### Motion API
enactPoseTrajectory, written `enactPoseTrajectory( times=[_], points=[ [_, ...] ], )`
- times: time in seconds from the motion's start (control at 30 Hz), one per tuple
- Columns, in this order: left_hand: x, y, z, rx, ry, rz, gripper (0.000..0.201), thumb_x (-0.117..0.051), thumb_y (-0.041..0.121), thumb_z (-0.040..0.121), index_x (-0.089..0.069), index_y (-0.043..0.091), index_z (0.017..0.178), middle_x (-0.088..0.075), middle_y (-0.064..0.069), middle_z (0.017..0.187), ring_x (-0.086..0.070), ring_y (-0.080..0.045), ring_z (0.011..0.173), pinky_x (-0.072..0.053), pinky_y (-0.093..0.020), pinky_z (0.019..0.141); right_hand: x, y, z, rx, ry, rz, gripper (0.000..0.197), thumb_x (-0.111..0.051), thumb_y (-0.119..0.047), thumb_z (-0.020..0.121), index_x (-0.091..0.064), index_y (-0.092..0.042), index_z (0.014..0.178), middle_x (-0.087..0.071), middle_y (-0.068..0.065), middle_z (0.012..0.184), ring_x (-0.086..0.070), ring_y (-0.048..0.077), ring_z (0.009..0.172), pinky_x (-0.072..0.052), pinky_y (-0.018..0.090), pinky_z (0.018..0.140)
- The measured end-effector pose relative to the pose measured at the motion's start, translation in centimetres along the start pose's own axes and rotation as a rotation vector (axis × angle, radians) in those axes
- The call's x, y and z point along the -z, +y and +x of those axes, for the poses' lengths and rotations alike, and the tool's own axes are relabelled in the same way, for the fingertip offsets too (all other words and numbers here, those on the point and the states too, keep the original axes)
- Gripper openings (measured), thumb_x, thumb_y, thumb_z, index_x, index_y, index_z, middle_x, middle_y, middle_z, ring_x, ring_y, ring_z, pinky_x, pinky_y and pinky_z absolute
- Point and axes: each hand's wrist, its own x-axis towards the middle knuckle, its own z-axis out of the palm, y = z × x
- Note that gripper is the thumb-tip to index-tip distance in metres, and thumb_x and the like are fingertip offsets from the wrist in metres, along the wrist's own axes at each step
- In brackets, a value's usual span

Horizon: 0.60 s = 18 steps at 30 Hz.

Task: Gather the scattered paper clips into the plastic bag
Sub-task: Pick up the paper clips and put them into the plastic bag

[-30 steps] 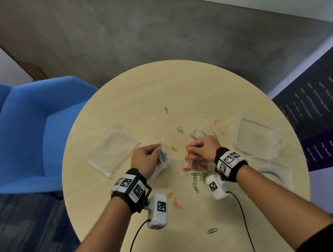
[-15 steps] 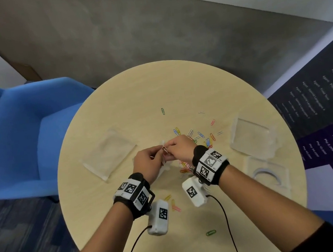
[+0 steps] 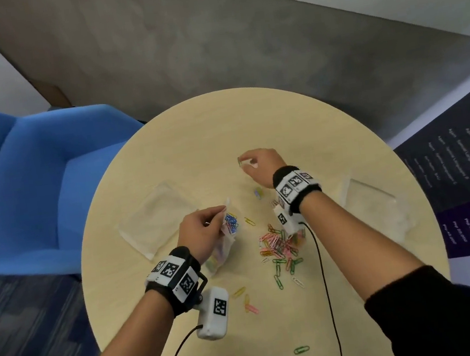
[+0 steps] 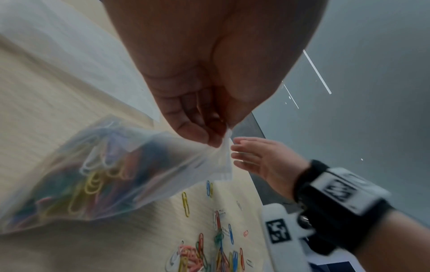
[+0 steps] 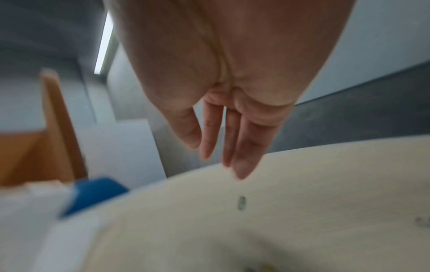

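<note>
The left hand (image 3: 202, 234) pinches the plastic bag (image 4: 100, 176) by its mouth edge, presumably to keep it accessible for loading. Loose paper clips (image 3: 280, 246) lie on the surface (image 3: 193, 141). The right hand (image 3: 260, 164), fingers extended, reaches toward a far green clip (image 3: 239, 162).

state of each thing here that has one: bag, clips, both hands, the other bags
plastic bag: lifted by its mouth edge, partly filled with clips
left hand: pinches the bag's mouth edge
right hand: fingers straight, reaching at the far green clip, holding nothing
clip pile: loose on the table
empty clear bags: flat on the table
</note>
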Motion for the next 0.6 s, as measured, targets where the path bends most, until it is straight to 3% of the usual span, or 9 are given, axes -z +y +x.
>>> enactPoseTrajectory(
  times=[0.03,0.1,0.17,0.27,0.37,0.47,0.53,0.6],
  points=[
    [-0.1,0.0,0.0,-0.001,-0.001,-0.007,0.021,-0.059,0.017,0.095,-0.073,0.015,0.11,-0.073,-0.003,0.107,-0.069,-0.013,0.098,-0.055,-0.038,0.092,-0.9,0.5,1.4,0.021,-0.065,-0.167,0.043,-0.051,-0.028,0.097,-0.051,-0.014,0.138,-0.045,0.008,0.147,-0.045,0.023,0.132,-0.034,0.035,0.112],
    [-0.3,0.0,-0.2,-0.008,-0.002,-0.001,0.021,-0.059,0.017,0.095,-0.073,0.014,0.111,-0.073,-0.004,0.107,-0.069,-0.013,0.097,-0.056,-0.034,0.09,-3.0,1.2,3.0,0.038,-0.201,-0.349,0.058,-0.045,-0.03,0.099,-0.025,-0.014,0.151,-0.016,0.006,0.161,-0.019,0.025,0.147,-0.023,0.042,0.118],
    [-0.5,-0.1,-0.3,-0.021,0.001,0.016,0.021,-0.059,0.017,0.095,-0.073,0.015,0.111,-0.073,-0.002,0.107,-0.069,-0.012,0.096,-0.055,-0.027,0.085,-4.8,2.1,3.2,0.07,-0.278,-0.474,0.062,-0.041,-0.029,0.1,-0.014,-0.012,0.153,-0.004,0.006,0.163,-0.011,0.025,0.148,-0.023,0.048,0.117],
    [-0.7,0.1,-0.3,-0.028,-0.001,0.019,0.021,-0.059,0.019,0.095,-0.073,0.015,0.111,-0.073,-0.002,0.105,-0.069,-0.01,0.092,-0.054,-0.023,0.079,-5.8,3.5,1.5,0.085,-0.28,-0.558,0.06,-0.033,-0.029,0.101,-0.01,-0.01,0.153,0.004,0.008,0.162,-0.006,0.024,0.149,-0.018,0.048,0.119],
    [-1.0,0.5,-0.1,-0.034,-0.019,0.039,0.022,-0.058,0.018,0.095,-0.072,0.013,0.111,-0.074,-0.005,0.104,-0.068,-0.013,0.085,-0.054,-0.025,0.079,-6.0,4.6,-1.9,0.053,-0.272,-0.542,0.056,-0.029,-0.024,0.102,-0.013,-0.007,0.153,0.002,0.013,0.162,-0.01,0.025,0.149,-0.022,0.044,0.118],
    [-1.6,0.8,0.4,-0.023,-0.042,0.046,0.022,-0.06,0.021,0.094,-0.074,0.013,0.109,-0.075,-0.007,0.105,-0.069,-0.016,0.085,-0.056,-0.034,0.085,-5.9,4.9,-6.9,0.077,-0.254,-0.552,0.057,-0.035,-0.006,0.095,-0.02,-0.004,0.15,-0.008,0.018,0.16,-0.021,0.029,0.145,-0.031,0.042,0.113],
    [-2.0,0.8,0.4,0.0,-0.051,0.061,0.023,-0.061,0.026,0.091,-0.075,0.015,0.106,-0.075,-0.004,0.104,-0.07,-0.019,0.095,-0.056,-0.042,0.09,-5.7,5.3,-9.4,0.078,-0.26,-0.524,0.05,-0.038,0.001,0.09,-0.04,-0.005,0.14,-0.031,0.018,0.152,-0.041,0.033,0.133,-0.04,0.041,0.105],
    [-2.4,0.6,0.2,0.013,-0.062,0.067,0.024,-0.062,0.028,0.09,-0.076,0.016,0.105,-0.075,-0.003,0.103,-0.07,-0.018,0.097,-0.056,-0.043,0.09,-4.9,5.9,-10.3,0.053,-0.209,-0.382,0.037,-0.041,-0.006,0.092,-0.058,-0.011,0.124,-0.057,0.012,0.132,-0.056,0.032,0.116,-0.048,0.04,0.096]
  ],
)
